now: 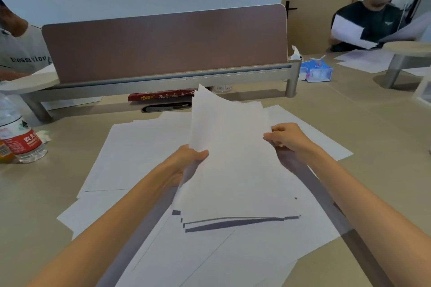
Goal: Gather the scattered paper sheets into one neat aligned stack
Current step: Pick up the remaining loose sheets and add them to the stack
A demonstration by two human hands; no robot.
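White paper covers the middle of the beige table (49, 196). A bundle of sheets (228, 165) is held up off the surface, its far corner tipped toward twelve o'clock and its near edge hanging just above the loose sheets (140, 154) beneath, where it casts a dark shadow. The bundle is not squared, and its edges fan apart at the far end. The left hand (186, 165) grips the bundle's edge at nine o'clock, thumb on top and fingers under the paper. The right hand (286, 137) pinches the opposite edge at about two o'clock, fingers curled round it. The loose sheets lie overlapped and askew on the table, spreading from ten o'clock of the bundle round through six to three o'clock. A water bottle (19, 140) with a red label stands at nine o'clock near the table's edge. At twelve o'clock a brown divider (163, 42) stands on a grey rail, with a red pack (161, 96) lying under it. A blue tissue pack (318, 72) sits at one o'clock, and beyond it another person (368, 23) holds a white sheet.
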